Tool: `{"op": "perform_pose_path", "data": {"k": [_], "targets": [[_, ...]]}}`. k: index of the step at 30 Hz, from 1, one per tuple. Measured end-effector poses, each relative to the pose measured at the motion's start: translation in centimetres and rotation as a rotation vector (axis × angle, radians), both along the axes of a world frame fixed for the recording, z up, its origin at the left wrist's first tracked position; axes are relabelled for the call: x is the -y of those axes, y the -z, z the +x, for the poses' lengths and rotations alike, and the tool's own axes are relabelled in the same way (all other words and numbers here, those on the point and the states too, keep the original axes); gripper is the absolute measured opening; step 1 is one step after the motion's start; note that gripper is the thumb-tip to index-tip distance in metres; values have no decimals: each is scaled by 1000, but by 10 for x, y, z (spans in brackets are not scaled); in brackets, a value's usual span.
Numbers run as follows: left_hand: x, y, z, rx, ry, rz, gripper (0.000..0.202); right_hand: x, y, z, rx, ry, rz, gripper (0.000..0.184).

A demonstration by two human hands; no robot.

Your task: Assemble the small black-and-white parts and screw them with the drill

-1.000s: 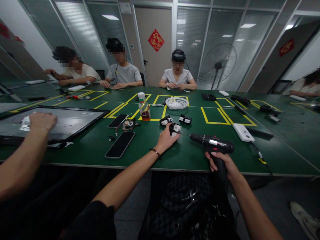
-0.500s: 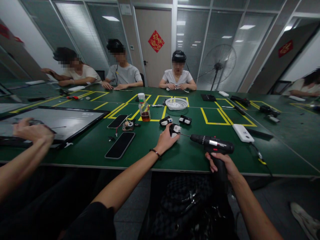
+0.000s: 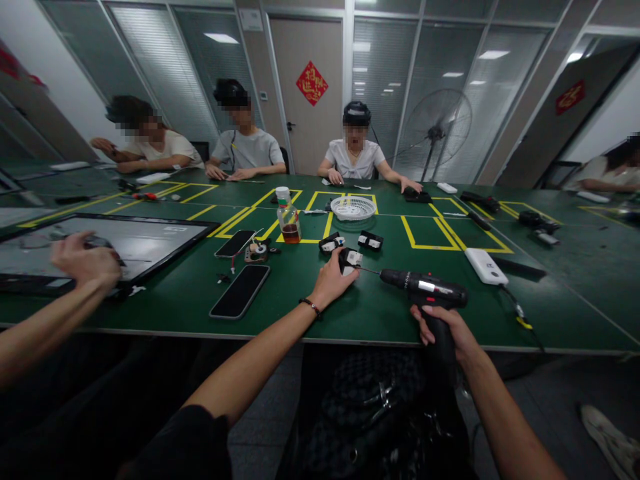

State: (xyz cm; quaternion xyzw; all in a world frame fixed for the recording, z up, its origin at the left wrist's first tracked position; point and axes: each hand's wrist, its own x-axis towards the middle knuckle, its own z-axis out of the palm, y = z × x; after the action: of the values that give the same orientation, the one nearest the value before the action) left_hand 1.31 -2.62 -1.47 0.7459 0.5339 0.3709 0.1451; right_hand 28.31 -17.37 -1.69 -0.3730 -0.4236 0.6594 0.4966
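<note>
Drill [image 3: 425, 288] in right hand [image 3: 447, 328] lies level, bit [image 3: 371, 270] toward left hand's [image 3: 330, 283] part [image 3: 351, 257].

Black drill [image 3: 425, 288], green table [image 3: 390, 310]

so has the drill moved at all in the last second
No. The drill is in the same spot beside the white power bank, bit at the part held by the left hand, right hand on its handle.

A black cordless drill [image 3: 425, 288] sits level over the near edge of the green bench [image 3: 380, 313], its thin bit touching a small black-and-white part [image 3: 351, 257] lying there
</note>
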Motion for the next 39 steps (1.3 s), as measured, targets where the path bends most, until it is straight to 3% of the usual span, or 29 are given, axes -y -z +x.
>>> {"op": "perform_pose_path", "data": {"k": [8,39], "targets": [[4,-6,1,-4,-7,-26,69,0,1,1,3,-7,5,24],[3,-4,0,-4,2,-21,69,-1,0,1,17,-10,11,27]]}}
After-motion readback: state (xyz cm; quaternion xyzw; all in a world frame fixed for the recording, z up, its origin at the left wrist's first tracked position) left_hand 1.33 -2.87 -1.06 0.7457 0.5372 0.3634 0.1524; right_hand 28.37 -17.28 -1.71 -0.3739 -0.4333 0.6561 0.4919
